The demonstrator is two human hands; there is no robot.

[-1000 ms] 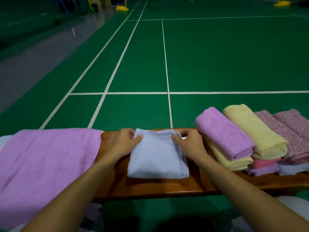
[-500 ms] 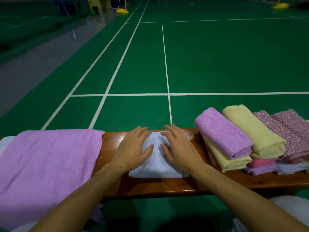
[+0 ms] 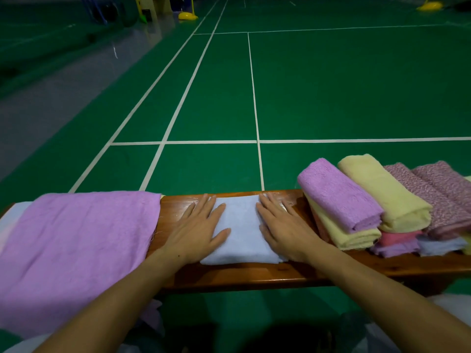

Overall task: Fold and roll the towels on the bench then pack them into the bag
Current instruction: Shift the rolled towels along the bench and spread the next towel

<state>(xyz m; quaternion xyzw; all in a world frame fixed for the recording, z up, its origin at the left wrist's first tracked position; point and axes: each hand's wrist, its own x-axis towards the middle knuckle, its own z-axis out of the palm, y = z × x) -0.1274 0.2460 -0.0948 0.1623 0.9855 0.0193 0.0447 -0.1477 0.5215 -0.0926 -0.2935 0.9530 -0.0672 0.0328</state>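
A folded light-blue towel [image 3: 240, 229] lies flat in the middle of the wooden bench [image 3: 254, 276]. My left hand [image 3: 197, 229] presses its left side with straight fingers, and my right hand [image 3: 283, 229] presses its right side the same way. A large purple towel [image 3: 76, 243] lies spread over the bench's left end and hangs toward me. On the right sits a pile of rolled towels: purple [image 3: 336, 193], yellow [image 3: 384, 191], patterned mauve [image 3: 438, 197], with yellow, pink and blue ones underneath. No bag is in view.
Beyond the bench stretches a green court floor [image 3: 331, 85] with white lines. Yellow objects [image 3: 187, 16] stand far back. Something white [image 3: 453, 304] shows at the lower right below the bench.
My hands let go of the blue towel's far edge and laid flat on it, then slid apart toward its left and right sides.
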